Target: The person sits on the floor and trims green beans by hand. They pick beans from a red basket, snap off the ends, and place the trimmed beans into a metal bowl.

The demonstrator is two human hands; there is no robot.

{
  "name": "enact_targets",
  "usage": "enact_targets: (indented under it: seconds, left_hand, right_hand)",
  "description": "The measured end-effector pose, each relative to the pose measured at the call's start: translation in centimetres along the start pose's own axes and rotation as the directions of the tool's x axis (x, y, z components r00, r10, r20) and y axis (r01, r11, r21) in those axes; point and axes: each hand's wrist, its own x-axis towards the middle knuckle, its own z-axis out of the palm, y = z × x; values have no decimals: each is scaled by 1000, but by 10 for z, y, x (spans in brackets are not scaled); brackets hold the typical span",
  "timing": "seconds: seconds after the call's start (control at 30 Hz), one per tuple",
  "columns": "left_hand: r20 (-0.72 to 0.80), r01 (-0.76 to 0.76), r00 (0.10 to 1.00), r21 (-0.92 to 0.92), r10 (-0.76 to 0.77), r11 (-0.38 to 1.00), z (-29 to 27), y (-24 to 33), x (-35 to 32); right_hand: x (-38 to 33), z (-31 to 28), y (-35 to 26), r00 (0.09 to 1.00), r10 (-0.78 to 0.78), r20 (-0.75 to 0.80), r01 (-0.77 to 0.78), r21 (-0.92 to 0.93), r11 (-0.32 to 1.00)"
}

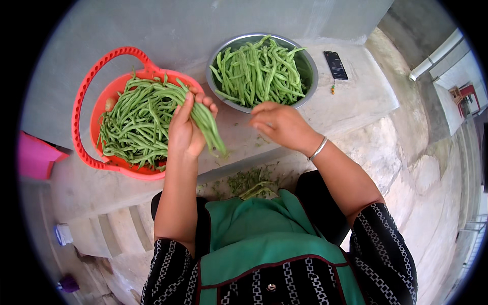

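My left hand (pixel 186 131) is closed around a bunch of green beans (pixel 207 124), held aslant over the near right rim of a red plastic basket (pixel 145 176). Many more green beans (pixel 133 124) fill the basket. To the right, my right hand (pixel 283 125) hovers just in front of a metal bowl (pixel 314 76) heaped with green beans (pixel 258 71). Its fingers are drawn together and slightly blurred; anything between them is too small to make out.
A black phone (pixel 335 65) lies on the concrete ledge (pixel 363 96), right of the bowl. Behind rises a grey wall (pixel 168 30). Bean scraps (pixel 254 185) litter the ground below the ledge, before my green apron (pixel 269 239). A pink object (pixel 38 155) stands at far left.
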Motion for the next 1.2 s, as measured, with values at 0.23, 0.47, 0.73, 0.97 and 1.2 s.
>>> enact_targets:
  seconds: [0.23,0.47,0.73,0.97,1.2]
  left_hand:
    - [-22,-133,991,-122,132,984,10,-8,12]
    - [-13,-247,969,10,247,969,19,-8,6]
    - [-105,-70,989,285,104,956,27,-2,-3]
    - [-239,55,968,-85,-73,995,10,-26,3]
    - [-209,-342,899,216,385,915,22,-1,4]
  right_hand:
    - [24,-3,-10,916,400,30,-339,589,733]
    - [25,11,-25,905,303,298,-424,577,698]
    - [30,-6,-20,916,250,-313,-223,118,968]
    - [31,-11,-31,934,355,-32,-158,854,495]
    - [25,-26,-19,904,377,203,-310,918,249]
